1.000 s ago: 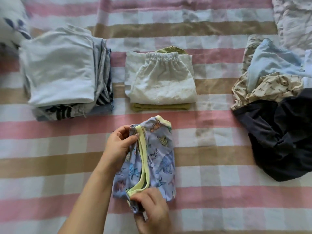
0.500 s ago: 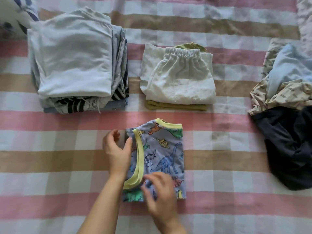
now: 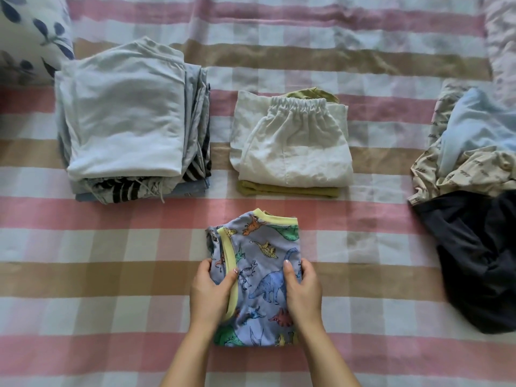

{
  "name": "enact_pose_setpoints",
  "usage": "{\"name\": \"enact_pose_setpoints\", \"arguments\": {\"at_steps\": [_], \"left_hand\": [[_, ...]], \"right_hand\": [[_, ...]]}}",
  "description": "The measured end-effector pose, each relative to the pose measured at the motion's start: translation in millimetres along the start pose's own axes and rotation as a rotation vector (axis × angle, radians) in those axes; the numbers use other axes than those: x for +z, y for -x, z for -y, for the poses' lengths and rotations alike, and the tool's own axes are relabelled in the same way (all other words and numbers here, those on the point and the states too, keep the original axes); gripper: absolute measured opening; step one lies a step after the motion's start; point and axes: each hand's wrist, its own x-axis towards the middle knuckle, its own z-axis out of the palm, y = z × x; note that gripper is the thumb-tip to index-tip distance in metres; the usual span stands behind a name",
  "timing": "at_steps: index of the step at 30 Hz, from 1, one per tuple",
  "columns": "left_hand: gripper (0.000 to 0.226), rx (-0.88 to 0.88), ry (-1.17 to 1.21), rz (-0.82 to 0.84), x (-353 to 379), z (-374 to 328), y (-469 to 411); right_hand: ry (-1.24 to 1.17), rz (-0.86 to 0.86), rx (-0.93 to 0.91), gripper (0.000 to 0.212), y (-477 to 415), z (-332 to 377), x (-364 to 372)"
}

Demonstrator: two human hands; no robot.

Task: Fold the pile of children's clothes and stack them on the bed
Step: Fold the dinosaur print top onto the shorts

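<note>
Folded dinosaur-print top [image 3: 262, 275] is gripped between left hand [image 3: 209, 291] and right hand [image 3: 303, 291], equally near; long axis runs toward far edge of bed [image 3: 111, 275].

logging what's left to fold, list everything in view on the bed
folded dinosaur-print garment: one, lilac with yellow trim, near centre
tall stack of folded clothes: one, pale grey top, striped and blue beneath, far left
small stack of white gathered shorts over an olive garment: one, far centre
unfolded heap of clothes: one, light blue, cream print, dark, right edge
leaf-print pillow: one, white and blue, far left corner
checked bed cover: one, pink, tan, white, under everything
left hand: one, grips the garment's left edge
right hand: one, grips its right edge
</note>
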Motion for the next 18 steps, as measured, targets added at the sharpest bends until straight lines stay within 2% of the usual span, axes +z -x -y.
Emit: {"name": "enact_pose_setpoints", "arguments": {"at_steps": [2, 5, 9, 13, 15, 18], "left_hand": [[0.016, 0.055, 0.065, 0.016, -1, -9, 5], [0.018, 0.177, 0.184, 0.026, -5, -35, 16], [0.020, 0.338, 0.303, 0.028, -3, -104, 6], [0.021, 0.548, 0.241, 0.004, 9, -177, -44], [0.022, 0.547, 0.215, -0.025, 21, -203, -79], [0.021, 0.465, 0.153, -0.017, 42, -218, -127]], "right_hand": [[-0.080, -0.016, -0.067, 0.018, 1, 10, -6], [-0.169, -0.060, -0.171, 0.017, 2, 35, -26], [-0.265, -0.095, -0.308, 0.013, -25, 87, -59], [-0.275, -0.137, -0.385, 0.015, -91, 137, -71], [-0.235, -0.150, -0.393, 0.012, -132, 154, -68], [-0.153, -0.133, -0.382, 0.021, -185, 165, -58]]}}
